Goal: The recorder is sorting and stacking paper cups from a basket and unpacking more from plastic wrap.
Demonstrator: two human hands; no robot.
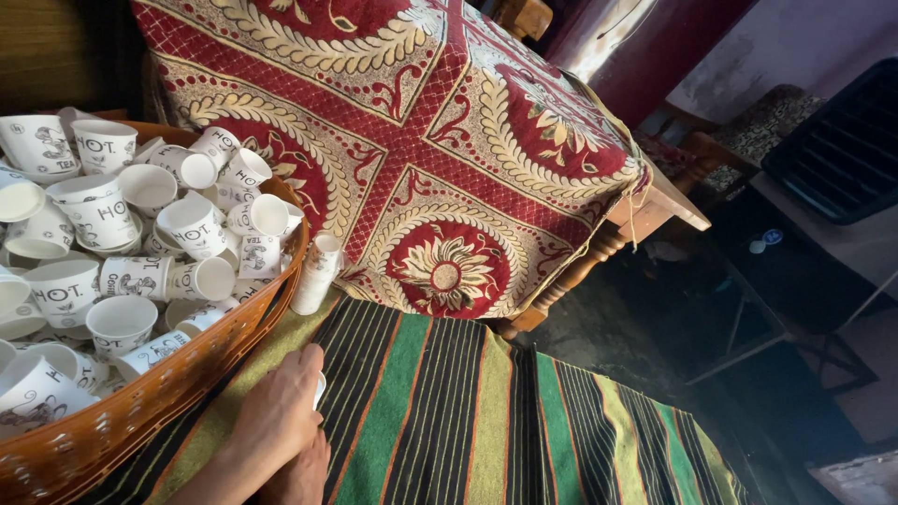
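While the orange basket (140, 411) at 9 o'clock keeps loose cups (122, 252) contained, both hands (281, 421) clamp together on one white cup (319, 388) over the striped cloth (449, 411).

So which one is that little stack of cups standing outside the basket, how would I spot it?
Find the big orange woven basket on the left, heaped with loose white paper cups. Just past its right rim, on the striped cloth by the red patterned cover, stands a slim column of nested white cups. Unlike the jumbled cups, it is outside the basket, stacked and leaning slightly.
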